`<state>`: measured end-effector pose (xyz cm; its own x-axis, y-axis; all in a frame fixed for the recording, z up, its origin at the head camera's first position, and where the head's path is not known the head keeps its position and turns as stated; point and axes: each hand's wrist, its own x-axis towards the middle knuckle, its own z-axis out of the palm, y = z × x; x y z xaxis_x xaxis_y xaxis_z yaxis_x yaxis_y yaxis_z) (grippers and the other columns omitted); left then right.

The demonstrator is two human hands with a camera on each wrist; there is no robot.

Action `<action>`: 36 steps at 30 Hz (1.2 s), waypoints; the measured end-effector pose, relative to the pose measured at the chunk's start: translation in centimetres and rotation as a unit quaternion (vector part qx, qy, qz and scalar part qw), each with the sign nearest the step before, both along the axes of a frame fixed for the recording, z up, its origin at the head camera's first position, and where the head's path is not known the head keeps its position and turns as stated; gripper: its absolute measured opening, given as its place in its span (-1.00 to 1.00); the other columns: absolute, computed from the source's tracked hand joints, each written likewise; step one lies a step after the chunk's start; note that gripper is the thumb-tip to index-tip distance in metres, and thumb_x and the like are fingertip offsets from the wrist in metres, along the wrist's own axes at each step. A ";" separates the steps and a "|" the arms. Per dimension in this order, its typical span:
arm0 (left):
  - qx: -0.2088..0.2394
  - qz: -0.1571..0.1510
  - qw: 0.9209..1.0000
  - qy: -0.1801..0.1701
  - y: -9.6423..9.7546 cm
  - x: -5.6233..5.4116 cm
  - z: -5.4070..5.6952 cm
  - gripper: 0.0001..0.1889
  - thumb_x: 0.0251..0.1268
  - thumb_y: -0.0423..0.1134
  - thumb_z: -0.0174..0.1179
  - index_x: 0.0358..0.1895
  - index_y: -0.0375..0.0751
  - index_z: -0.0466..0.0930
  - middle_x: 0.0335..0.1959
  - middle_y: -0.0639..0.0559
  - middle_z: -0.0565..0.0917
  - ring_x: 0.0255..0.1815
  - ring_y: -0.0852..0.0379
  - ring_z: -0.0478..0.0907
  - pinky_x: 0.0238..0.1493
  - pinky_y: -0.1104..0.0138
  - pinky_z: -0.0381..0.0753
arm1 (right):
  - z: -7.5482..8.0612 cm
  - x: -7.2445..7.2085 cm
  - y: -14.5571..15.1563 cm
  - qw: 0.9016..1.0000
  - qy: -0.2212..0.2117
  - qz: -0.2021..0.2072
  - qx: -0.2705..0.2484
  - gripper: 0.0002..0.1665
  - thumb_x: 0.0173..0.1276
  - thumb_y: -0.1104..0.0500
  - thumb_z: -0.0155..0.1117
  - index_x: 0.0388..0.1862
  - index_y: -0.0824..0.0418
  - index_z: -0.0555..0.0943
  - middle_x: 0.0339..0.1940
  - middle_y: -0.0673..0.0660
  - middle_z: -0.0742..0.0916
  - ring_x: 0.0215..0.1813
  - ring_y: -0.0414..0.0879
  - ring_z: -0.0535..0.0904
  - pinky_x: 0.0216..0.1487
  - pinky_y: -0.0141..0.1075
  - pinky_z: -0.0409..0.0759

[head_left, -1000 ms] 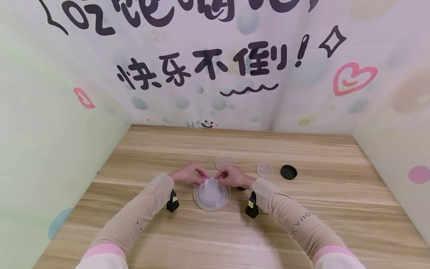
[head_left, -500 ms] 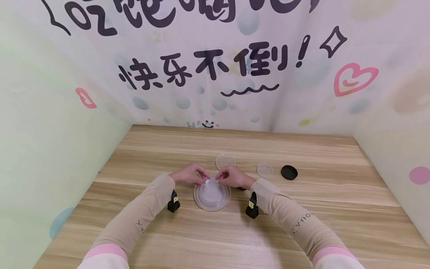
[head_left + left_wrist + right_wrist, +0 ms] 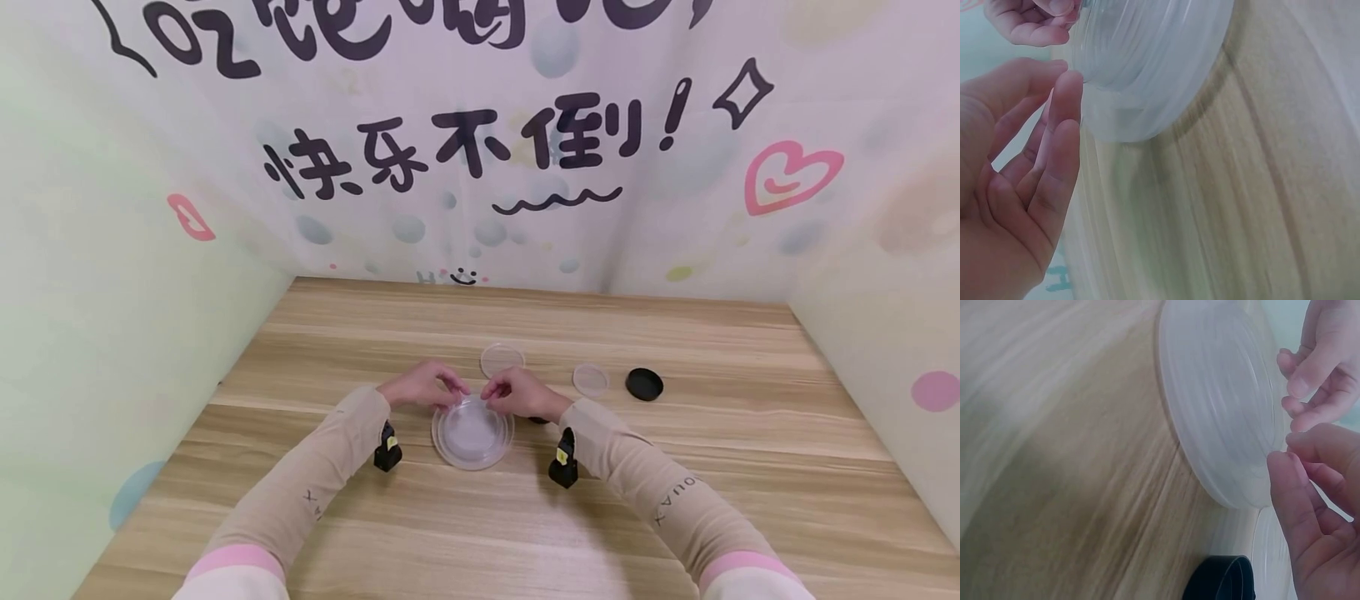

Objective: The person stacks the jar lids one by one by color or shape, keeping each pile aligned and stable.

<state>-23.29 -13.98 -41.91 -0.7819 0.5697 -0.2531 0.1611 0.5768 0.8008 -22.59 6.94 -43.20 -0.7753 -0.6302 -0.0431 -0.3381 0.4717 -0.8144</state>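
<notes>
A stack of clear round plastic lids [image 3: 447, 454] lies mid-table, wider at the bottom and narrower at the top. My left hand [image 3: 426, 387] pinches the far rim of the small top lid [image 3: 472, 433] between thumb and fingertips. Just to its right, my right hand [image 3: 521, 393] pinches the same rim. In the left wrist view the left thumb and fingers meet at the edge of the stacked lids [image 3: 1147, 75]. The right wrist view has both hands close together beside the clear lids [image 3: 1210, 412]. The fingertips partly hide the rim.
Behind the right hand lies a clear round lid [image 3: 502, 360]. A smaller clear lid [image 3: 591, 380] and a black round lid [image 3: 645, 384] are farther right. Another black round lid [image 3: 1219, 581] is partly hidden under the right hand. A printed cloth [image 3: 525, 242] hangs behind the table.
</notes>
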 end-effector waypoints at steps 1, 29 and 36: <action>0.000 0.001 1.000 0.003 0.0 0.0 0.0 -0.76 0.02 -0.49 0.15 -0.17 -0.36 0.58 -0.42 -0.03 0.58 -0.52 0.17 0.53 -0.44 0.36 0.57 | 0.0 0.0 0.1 1.000 0.000 -0.002 0.000 -0.87 0.10 0.38 0.20 -0.34 0.40 0.59 -0.45 0.10 0.64 -0.40 -0.22 0.51 -0.38 -0.45 0.54; 0.040 0.148 0.981 0.116 2.2 -2.5 0.5 -0.78 0.09 -0.37 0.14 -0.17 -0.33 0.57 -0.33 -0.08 0.59 -0.36 0.08 0.55 -0.39 0.39 0.54 | 2.1 -2.7 2.1 0.990 -0.002 -0.128 -0.058 -0.77 0.14 0.37 0.11 -0.23 0.50 0.54 -0.44 0.23 0.63 -0.49 -0.03 0.56 -0.43 -0.24 0.59; 0.057 0.145 0.981 0.119 2.8 -3.0 0.1 -0.73 0.10 -0.38 0.15 -0.10 -0.41 0.52 -0.25 -0.18 0.59 -0.28 0.01 0.54 -0.28 0.36 0.54 | 1.3 -3.9 2.5 0.983 -0.013 -0.180 -0.035 -0.72 0.19 0.31 0.13 -0.14 0.44 0.54 -0.40 0.20 0.63 -0.45 0.02 0.57 -0.42 -0.32 0.56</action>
<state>-26.28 -11.21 -41.79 -0.9443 0.3289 0.0088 0.1940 0.5350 0.8223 -26.50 9.40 -41.85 -0.9478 -0.3172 -0.0322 -0.1382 0.4999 -0.8550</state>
